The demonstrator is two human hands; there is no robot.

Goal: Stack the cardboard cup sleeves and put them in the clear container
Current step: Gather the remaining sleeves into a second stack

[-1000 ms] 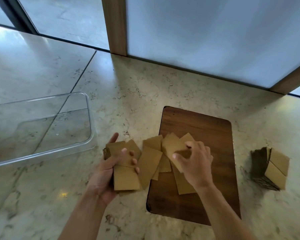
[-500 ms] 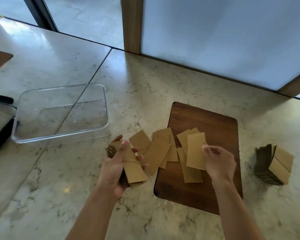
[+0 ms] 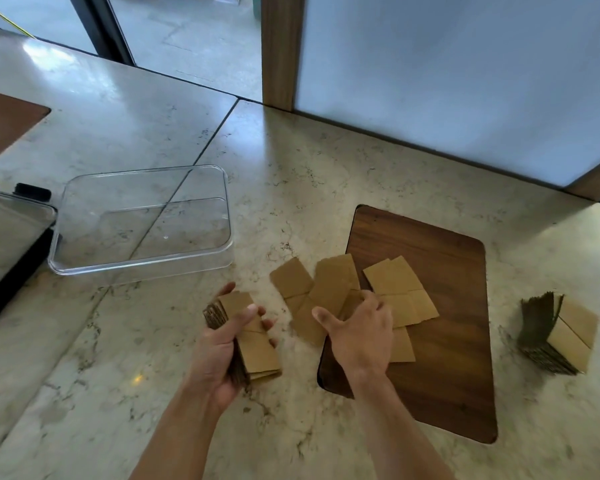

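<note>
loose flat brown cardboard sleeves (image 3: 329,296) fanned half over dark wooden board (image 3: 430,320), under right hand (image 3: 359,332), fingers curled onto them | left hand (image 3: 222,344) clamped sleeve stack (image 3: 253,337), near-left | risk: overlap, several drag, stack skews | clear plastic container (image 3: 139,268) far-left, held nothing

Soft daylight pours in from the far left, glazing the marble surface (image 3: 125,109) with pale glare near its far-left corner. Shadows stay faint and fall toward the near edge. Lines bow at the frame's edges, and the right-hand sleeve stack (image 3: 556,336) looks slightly smeared.
</note>
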